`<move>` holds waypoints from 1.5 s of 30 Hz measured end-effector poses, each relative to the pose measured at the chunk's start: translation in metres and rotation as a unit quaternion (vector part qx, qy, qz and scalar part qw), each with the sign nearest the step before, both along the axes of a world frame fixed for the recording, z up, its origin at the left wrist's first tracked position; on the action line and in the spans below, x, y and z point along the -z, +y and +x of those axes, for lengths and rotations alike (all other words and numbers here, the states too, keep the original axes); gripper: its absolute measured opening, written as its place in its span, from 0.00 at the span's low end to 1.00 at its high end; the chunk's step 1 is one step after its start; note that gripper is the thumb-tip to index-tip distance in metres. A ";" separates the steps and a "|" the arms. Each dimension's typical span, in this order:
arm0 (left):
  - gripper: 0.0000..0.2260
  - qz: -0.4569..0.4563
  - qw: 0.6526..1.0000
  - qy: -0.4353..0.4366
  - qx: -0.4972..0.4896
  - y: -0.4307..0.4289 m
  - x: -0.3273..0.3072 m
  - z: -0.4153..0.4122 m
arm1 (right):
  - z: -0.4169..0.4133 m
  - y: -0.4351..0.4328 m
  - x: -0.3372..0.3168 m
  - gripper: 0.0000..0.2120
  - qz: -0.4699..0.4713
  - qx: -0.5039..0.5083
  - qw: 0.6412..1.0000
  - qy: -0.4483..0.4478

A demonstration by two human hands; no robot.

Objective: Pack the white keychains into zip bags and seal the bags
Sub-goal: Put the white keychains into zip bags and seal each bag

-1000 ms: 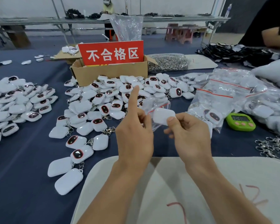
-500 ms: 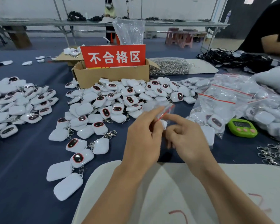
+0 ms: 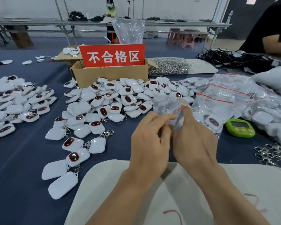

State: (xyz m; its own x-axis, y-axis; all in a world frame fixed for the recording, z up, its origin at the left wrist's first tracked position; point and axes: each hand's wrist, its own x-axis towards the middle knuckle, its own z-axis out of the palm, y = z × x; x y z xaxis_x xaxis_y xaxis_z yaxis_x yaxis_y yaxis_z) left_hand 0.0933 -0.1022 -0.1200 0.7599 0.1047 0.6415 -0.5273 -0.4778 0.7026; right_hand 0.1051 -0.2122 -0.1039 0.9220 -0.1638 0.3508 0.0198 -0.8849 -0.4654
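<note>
Having left the right hand's fingertips since a second ago, the white keychain is presumably inside the small zip bag (the hands hide it, so I cannot confirm), held above the table's near edge. Both hands have closed on the bag's red strip, the left hand pinching it with curled fingers and the right gripping the bag with its forefinger laid along the strip, so sealing looks begun. Nothing seems to block them; the loose keychain heap, cardboard box, filled bags and green timer lie beyond and beside.
</note>
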 end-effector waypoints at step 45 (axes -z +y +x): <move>0.17 0.015 0.975 0.147 -0.163 0.068 0.001 0.037 | -0.005 0.013 0.017 0.18 0.238 -0.122 0.963 0.015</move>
